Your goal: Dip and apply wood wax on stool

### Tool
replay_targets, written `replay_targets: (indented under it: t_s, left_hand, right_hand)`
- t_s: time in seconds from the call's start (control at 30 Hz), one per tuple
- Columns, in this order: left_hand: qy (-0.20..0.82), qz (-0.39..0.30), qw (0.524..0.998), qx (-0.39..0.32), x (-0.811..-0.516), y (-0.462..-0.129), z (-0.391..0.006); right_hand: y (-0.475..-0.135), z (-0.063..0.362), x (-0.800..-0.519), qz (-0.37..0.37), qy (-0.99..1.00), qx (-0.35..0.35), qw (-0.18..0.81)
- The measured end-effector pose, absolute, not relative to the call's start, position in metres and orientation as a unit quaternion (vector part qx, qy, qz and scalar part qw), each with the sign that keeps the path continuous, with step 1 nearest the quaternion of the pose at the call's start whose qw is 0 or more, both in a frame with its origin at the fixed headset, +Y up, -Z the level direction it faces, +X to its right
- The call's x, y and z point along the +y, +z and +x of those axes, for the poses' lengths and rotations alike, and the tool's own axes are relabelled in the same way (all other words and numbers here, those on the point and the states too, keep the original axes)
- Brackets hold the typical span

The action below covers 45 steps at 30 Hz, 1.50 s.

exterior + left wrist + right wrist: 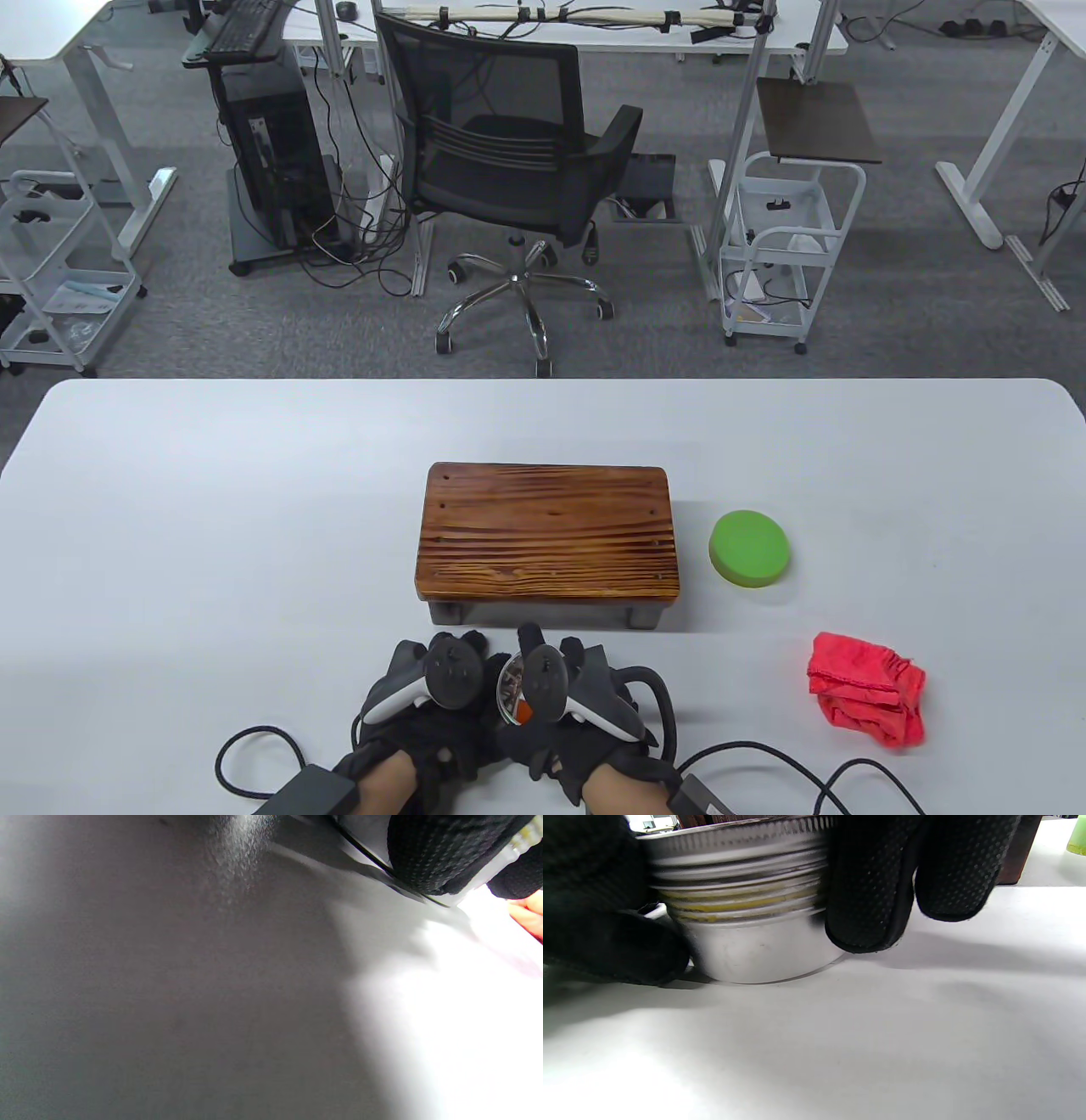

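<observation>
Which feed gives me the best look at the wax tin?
Right wrist view: the wax tin fills the frame, threaded rim and lid visible. Table view shows only a sliver between both hands. Left wrist view shows nothing recognizable of it.

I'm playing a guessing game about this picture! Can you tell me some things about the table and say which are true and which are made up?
1. The green sponge lies right of the stool. True.
2. The red cloth is draped over the stool. False: it lies on the table, apart from it.
3. Both hands, left hand and right hand, are at a metal tin. True.
4. The tin sits on top of the stool. False: it stands on the table, in front of it.
5. The sponge is blue. False: it is green.
</observation>
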<state>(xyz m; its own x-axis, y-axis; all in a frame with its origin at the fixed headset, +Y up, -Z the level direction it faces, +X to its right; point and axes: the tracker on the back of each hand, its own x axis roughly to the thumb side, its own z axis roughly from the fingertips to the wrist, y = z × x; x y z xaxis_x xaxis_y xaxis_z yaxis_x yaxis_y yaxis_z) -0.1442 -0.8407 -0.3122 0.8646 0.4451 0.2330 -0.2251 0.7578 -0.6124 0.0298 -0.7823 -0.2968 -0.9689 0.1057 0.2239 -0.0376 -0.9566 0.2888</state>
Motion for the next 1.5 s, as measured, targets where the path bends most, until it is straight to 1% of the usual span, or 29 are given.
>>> replay_targets:
  t_s: [0.2, 0.6, 1.17, 1.33, 1.5]
  left_hand:
    - [0.184, -0.295, 0.919, -0.185, -0.840, -0.312, -0.144]
    - [0.187, -0.294, 0.919, -0.183, -0.841, -0.312, -0.145]
    - [0.185, -0.294, 0.921, -0.179, -0.841, -0.312, -0.147]
    - [0.185, -0.294, 0.921, -0.179, -0.841, -0.311, -0.146]
    - [0.185, -0.294, 0.920, -0.179, -0.841, -0.311, -0.146]
  right_hand:
    - [-0.296, 0.033, -0.777, 0.111, 0.982, 0.149, 0.046]
    - [-0.287, 0.057, -0.754, 0.101, 0.983, 0.123, 0.090]
    - [-0.291, 0.091, -0.740, 0.092, 0.981, 0.134, 0.108]
    - [-0.292, 0.108, -0.737, 0.083, 0.980, 0.145, 0.108]
    - [-0.290, 0.135, -0.736, 0.059, 0.982, 0.147, 0.101]
